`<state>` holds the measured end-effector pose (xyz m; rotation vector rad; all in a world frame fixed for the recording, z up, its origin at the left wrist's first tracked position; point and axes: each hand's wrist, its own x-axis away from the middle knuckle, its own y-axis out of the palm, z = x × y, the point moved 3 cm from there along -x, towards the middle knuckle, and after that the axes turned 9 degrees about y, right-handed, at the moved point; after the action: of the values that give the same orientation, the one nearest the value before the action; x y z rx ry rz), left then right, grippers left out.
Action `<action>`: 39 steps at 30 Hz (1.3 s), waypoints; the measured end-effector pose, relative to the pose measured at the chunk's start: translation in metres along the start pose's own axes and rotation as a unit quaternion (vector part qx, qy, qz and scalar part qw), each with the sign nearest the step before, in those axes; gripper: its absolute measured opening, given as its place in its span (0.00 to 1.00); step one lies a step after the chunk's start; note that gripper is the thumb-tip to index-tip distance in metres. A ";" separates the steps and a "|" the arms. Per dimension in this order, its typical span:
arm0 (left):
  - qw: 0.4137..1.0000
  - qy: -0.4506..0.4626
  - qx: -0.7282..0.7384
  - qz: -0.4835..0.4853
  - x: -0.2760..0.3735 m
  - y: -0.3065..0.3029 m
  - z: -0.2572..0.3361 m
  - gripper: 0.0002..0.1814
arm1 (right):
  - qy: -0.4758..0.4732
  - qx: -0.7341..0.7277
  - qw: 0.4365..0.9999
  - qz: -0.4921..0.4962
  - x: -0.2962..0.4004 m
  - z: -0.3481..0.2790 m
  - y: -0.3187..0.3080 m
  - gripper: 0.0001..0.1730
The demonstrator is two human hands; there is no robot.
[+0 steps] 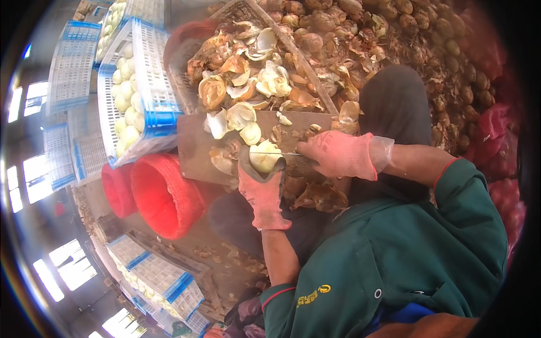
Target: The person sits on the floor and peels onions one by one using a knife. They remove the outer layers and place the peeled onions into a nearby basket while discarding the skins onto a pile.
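My left hand (261,190), in a pink glove with a dark grip coating, holds a pale peeled onion (264,162) between thumb and fingers over a board (194,139). A thin knife blade (279,153) lies across the onion's upper side. Its handle is hidden inside my right hand (334,153), which is gloved in pink and closed around it. Just beyond the onion are a pale onion piece (251,133) and curled onion layers (241,115). Brown onion skins (323,196) hang at the board's near edge, below my right hand.
A crate (291,46) heaped with onion peelings (226,63) stands behind the board. Unpeeled onions (405,25) are piled at the far right. To the left are a white-and-blue plastic crate (156,84) of peeled onions and open red mesh sacks (169,196). More crates (160,270) stand lower left.
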<state>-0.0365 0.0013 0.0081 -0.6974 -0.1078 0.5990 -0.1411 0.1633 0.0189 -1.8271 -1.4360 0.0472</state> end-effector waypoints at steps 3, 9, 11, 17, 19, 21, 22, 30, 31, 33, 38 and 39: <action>0.999 0.014 -0.043 -0.004 0.000 0.001 0.001 0.42 | -0.017 -0.015 1.000 0.019 -0.002 0.001 0.002 0.16; 0.999 0.001 -0.033 0.005 0.000 -0.001 -0.011 0.41 | 0.020 0.007 1.000 -0.008 -0.001 0.011 0.014 0.15; 1.000 -0.007 -0.007 0.013 0.001 0.002 -0.018 0.40 | 0.016 0.024 1.000 0.005 -0.002 0.016 0.021 0.15; 0.996 -0.026 0.075 0.032 0.001 0.006 -0.030 0.34 | 0.071 0.106 0.990 -0.056 -0.008 0.008 0.024 0.13; 0.992 -0.047 0.103 0.048 -0.001 0.004 -0.029 0.31 | 0.061 0.088 0.994 -0.031 -0.007 0.004 0.019 0.12; 0.974 -0.114 0.189 0.058 -0.002 0.005 -0.025 0.30 | 0.068 0.069 0.995 -0.038 -0.009 0.004 0.013 0.11; 0.960 -0.146 0.230 0.061 -0.003 0.004 -0.022 0.29 | 0.014 0.089 0.996 -0.002 -0.013 0.011 0.016 0.10; 0.953 -0.162 0.253 0.038 -0.004 -0.003 -0.023 0.28 | 0.239 -0.238 0.938 -0.081 -0.001 0.013 -0.026 0.18; 0.956 -0.160 0.242 0.034 -0.004 -0.005 -0.022 0.28 | 0.237 -0.266 0.931 -0.081 0.002 0.011 -0.030 0.18; 0.931 -0.174 0.321 0.017 -0.004 -0.005 -0.024 0.30 | 0.231 -0.322 0.915 -0.079 0.005 0.007 -0.033 0.17; 0.850 -0.152 0.504 -0.031 -0.002 -0.011 -0.019 0.33 | 0.146 -0.296 0.943 0.030 -0.004 0.009 -0.032 0.15; 0.846 -0.146 0.512 -0.020 -0.002 -0.013 -0.019 0.35 | 0.140 -0.294 0.945 0.038 -0.004 0.007 -0.036 0.15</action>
<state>-0.0261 -0.0183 0.0016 0.4437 -0.0685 0.6188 -0.1747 0.1658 0.0338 -2.2479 -1.2517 -0.6426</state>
